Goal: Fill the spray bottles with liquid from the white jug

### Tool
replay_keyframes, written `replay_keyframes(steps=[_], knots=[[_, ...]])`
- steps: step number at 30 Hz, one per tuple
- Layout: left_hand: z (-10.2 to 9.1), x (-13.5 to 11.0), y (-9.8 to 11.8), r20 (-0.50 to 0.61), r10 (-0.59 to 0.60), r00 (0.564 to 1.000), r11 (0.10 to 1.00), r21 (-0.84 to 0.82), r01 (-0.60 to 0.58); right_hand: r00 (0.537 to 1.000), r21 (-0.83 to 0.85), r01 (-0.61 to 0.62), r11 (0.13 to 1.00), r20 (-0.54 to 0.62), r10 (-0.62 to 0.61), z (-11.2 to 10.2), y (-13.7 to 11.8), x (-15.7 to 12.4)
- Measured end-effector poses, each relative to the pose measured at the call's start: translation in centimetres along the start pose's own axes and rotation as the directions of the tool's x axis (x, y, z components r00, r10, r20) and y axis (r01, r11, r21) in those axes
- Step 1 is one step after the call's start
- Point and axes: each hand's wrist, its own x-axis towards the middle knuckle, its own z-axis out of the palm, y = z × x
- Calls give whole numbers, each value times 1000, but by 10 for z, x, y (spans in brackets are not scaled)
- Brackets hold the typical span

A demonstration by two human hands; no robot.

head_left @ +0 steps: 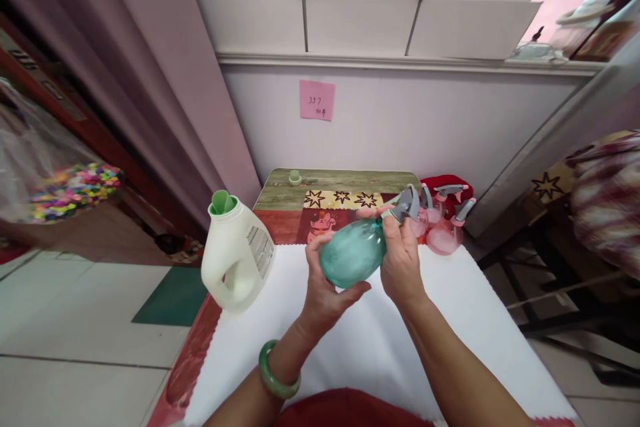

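Note:
I hold a teal spray bottle (351, 253) tilted above the white cloth (365, 347), its grey trigger head (406, 204) pointing up to the right. My left hand (325, 287) wraps round the bottle's round body from below. My right hand (400, 257) grips the bottle's neck just under the grey head. A white detergent jug (236, 257) with a green funnel (223, 202) in its mouth stands at the table's left edge, left of my left hand.
Two pink spray bottles (443, 230) with grey heads stand at the back right of the table. A small green cap (295, 177) lies at the far edge. A pink note (317, 100) sticks on the wall. A chair (575, 267) stands to the right.

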Motion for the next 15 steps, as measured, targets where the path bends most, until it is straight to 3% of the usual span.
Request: replay_keyframes(steps=[1, 3, 5, 6, 8, 10, 11, 12, 13, 14, 15], knots=[[0, 1, -5, -24, 178, 984, 972, 157, -172, 999, 31, -13, 999, -46, 15, 4, 0, -1], [0, 2, -13, 7, 476, 879, 802, 407, -438, 992, 115, -54, 992, -104, 66, 10, 2, -3], [0, 2, -16, 78, 615, 785, 654, 506, -563, 987, 197, -69, 978, -130, 96, 13, 3, -4], [0, 1, -16, 107, 623, 775, 644, 493, -585, 987, 220, -60, 974, -136, 91, 13, 4, -4], [1, -1, -10, 110, 543, 833, 767, 340, -545, 991, 219, 6, 976, -129, 23, 11, 3, -3], [1, -1, 1, 10, 298, 955, 954, 40, -298, 993, 189, 100, 977, -76, -87, 5, 3, -1], [0, 1, 7, -30, 87, 996, 985, -148, -90, 990, 175, 144, 974, -30, -141, 2, 2, 0], [-2, 3, 14, -14, -163, 986, 931, -333, 149, 982, 162, 181, 970, 17, -186, -1, 2, 1], [-4, 7, 20, 78, -404, 912, 791, -471, 391, 975, 147, 201, 969, 70, -213, -4, 1, 3], [-6, 11, 25, 269, -554, 788, 602, -524, 602, 967, 130, 209, 969, 121, -225, -7, 1, 4], [-9, 15, 29, 463, -605, 648, 422, -504, 754, 959, 111, 210, 971, 167, -227, -9, 1, 5]])
